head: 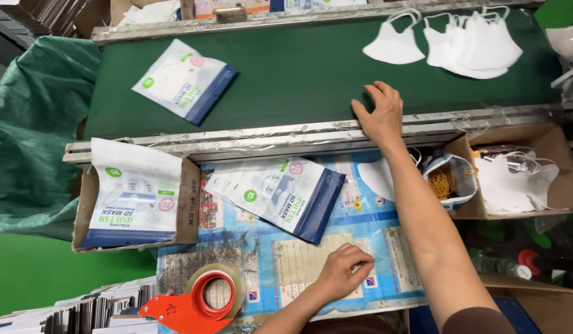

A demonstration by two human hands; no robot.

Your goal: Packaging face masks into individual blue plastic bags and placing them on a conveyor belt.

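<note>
The right hand (380, 114) lay open and flat on the green belt (299, 74) (near its front edge). The left hand (342, 269) was curled shut on the surface (286, 260), holding nothing I could see.

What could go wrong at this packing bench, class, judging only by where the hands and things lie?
1. The right hand rests across the green belt's metal edge; if the belt runs, fingers might get caught or dragged.
2. The white masks overlap in a loose pile, so two may be picked up together.
3. The red tape dispenser sits near the left hand; its cutting edge could nick it.
</note>
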